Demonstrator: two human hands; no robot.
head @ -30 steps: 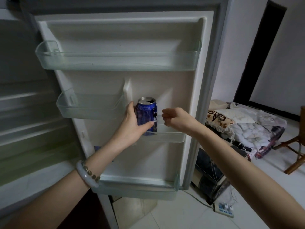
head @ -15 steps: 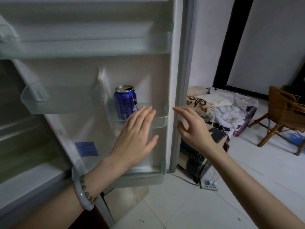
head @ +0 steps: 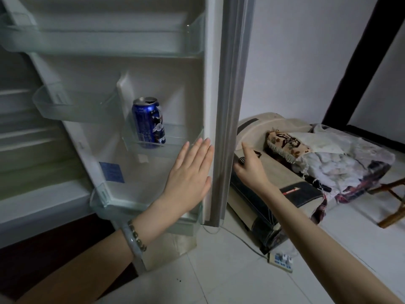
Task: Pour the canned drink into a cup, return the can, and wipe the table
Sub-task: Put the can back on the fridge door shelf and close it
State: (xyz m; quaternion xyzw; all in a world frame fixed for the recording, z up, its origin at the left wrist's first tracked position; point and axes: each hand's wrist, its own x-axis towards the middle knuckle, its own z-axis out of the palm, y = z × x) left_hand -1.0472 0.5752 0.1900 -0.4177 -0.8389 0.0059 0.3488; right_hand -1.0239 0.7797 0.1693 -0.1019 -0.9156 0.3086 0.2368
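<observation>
A power strip [head: 282, 261] lies on the white floor [head: 230, 281], with a thin cord [head: 243, 241] running from it. Behind it sits a big cream and dark bundle [head: 291, 174], maybe a folded mattress. A pile of white cloths [head: 341, 163] and a flowery cushion [head: 285, 142] lie on top. A wooden chair [head: 392, 207] stands at the floor's right edge.

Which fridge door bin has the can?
The small middle-right bin holds the blue can; top bin, middle-left bin and bottom bin hold no can.
</observation>
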